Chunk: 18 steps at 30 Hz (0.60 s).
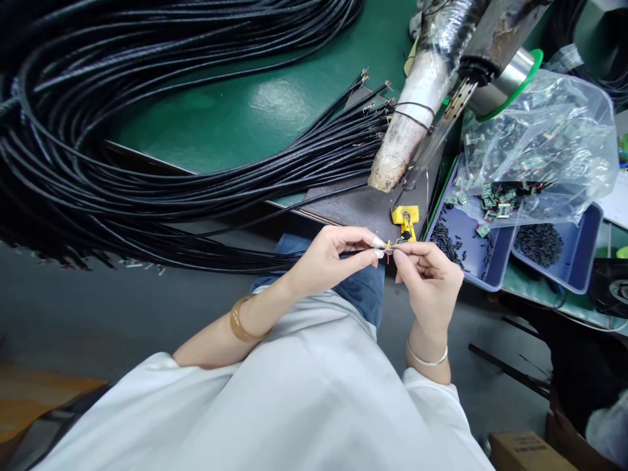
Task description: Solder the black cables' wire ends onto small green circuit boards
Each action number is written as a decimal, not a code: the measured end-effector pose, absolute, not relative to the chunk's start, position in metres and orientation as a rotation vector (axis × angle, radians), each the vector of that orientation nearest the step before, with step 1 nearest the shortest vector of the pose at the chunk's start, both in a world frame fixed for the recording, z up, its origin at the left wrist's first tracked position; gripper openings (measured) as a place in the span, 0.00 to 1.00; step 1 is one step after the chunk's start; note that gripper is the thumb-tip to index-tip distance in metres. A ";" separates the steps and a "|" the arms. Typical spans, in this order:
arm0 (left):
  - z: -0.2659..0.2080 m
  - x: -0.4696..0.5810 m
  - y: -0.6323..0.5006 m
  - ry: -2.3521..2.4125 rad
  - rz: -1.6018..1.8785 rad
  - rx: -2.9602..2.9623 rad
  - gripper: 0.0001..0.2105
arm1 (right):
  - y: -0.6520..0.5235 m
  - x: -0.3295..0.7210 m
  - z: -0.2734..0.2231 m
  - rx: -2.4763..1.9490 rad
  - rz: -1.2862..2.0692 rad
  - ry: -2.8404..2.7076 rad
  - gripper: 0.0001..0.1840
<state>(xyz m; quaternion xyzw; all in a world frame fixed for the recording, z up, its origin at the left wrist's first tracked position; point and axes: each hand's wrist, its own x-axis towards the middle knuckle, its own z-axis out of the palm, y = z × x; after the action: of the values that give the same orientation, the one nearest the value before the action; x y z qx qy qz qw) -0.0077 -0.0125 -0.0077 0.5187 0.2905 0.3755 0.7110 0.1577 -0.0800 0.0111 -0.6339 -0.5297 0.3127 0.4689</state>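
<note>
My left hand (328, 258) is closed in a pinch on the end of a black cable (260, 261), which runs off to the left in front of my lap. Thin coloured wires (388, 252), red and yellow among them, fan out from that cable end. Fingertips of my right hand (432, 275) pinch at these wires, close against the left fingertips. Just beyond the hands, a small yellow clamp-like holder (405, 217) sits at the table edge; whatever it grips is too small to make out.
A thick bundle of black cables (206, 173) covers the left of the green table (216, 118). Above the holder hang a wrapped pipe (405, 134) and a slotted metal tool (449, 118). Right: a solder spool (505, 85), bagged circuit boards (544, 131), blue trays (493, 278) with small black parts.
</note>
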 end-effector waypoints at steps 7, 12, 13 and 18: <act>-0.009 -0.010 -0.011 0.675 0.862 1.397 0.05 | -0.076 0.160 0.014 -1.597 0.877 -1.235 0.07; -0.012 -0.011 -0.012 0.683 0.904 1.638 0.05 | -0.075 0.162 0.016 -1.631 0.910 -1.253 0.06; -0.013 -0.011 -0.013 0.687 0.911 1.663 0.05 | -0.075 0.162 0.016 -1.637 0.903 -1.256 0.06; -0.012 -0.009 -0.017 0.732 0.913 1.630 0.05 | -0.075 0.160 0.013 -1.646 0.832 -1.273 0.08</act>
<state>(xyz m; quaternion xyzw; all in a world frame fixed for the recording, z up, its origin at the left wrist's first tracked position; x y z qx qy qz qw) -0.0087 -0.0168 -0.0116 0.6849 0.3075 0.3836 0.5377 0.1596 -0.0746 0.0134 -0.6612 -0.5116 0.3344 0.4350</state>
